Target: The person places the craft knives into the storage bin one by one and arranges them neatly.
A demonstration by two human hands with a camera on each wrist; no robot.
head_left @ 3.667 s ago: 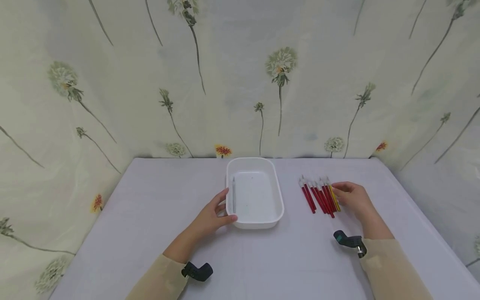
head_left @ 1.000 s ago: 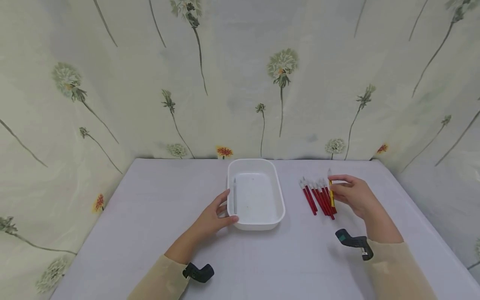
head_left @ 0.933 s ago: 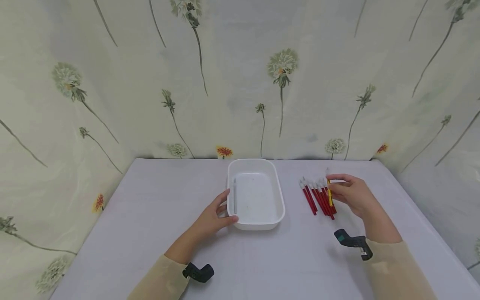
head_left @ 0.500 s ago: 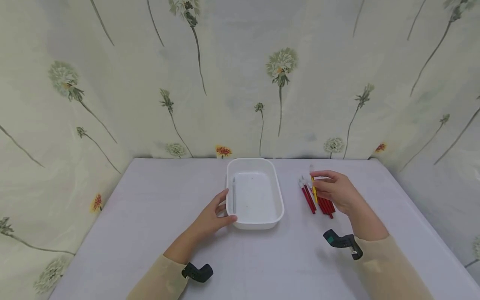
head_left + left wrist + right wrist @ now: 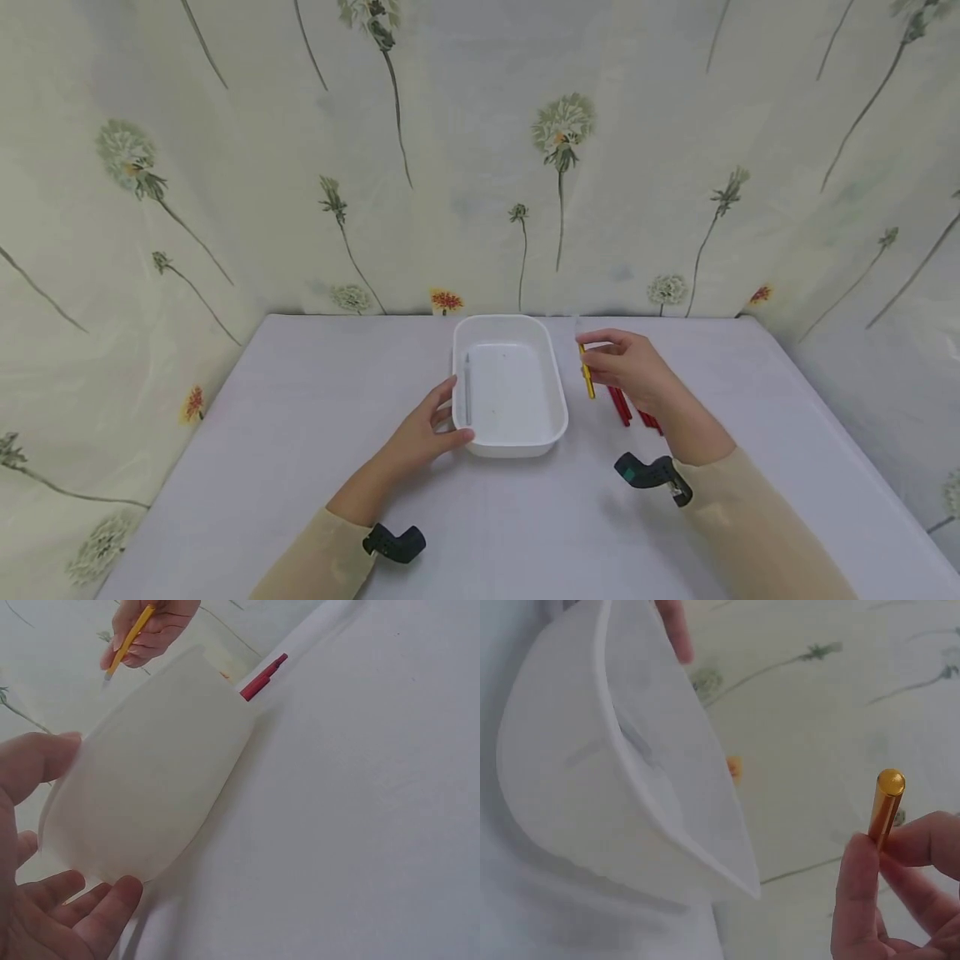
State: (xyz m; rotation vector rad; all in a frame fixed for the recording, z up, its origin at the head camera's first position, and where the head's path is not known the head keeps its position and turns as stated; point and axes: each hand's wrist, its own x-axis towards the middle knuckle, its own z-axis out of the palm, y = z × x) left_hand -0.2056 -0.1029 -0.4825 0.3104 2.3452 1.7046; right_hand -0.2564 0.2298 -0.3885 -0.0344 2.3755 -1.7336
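My left hand [image 5: 423, 429] grips the left side and near-left corner of a white rectangular tray [image 5: 512, 451]. One slim grey pen [image 5: 468, 392] lies lengthwise in it along the left wall. Just right of the tray, my right hand [image 5: 626, 367] pinches a yellow pen [image 5: 588, 379] above the table. Its pale translucent tip points up and away, and its shiny rounded end [image 5: 890, 784] faces the right wrist camera. Beneath that hand lie several red pens [image 5: 618, 407], partly covered by it.
The tray and pens are on a white-covered table [image 5: 315, 358]. Behind it hangs a backdrop cloth [image 5: 465, 158] printed with dandelions. Each wrist wears a small black camera [image 5: 395, 544].
The right hand has picked the yellow pen up from the right end of the red pens and carried it left to beside the tray. The left hand and tray stay in place.
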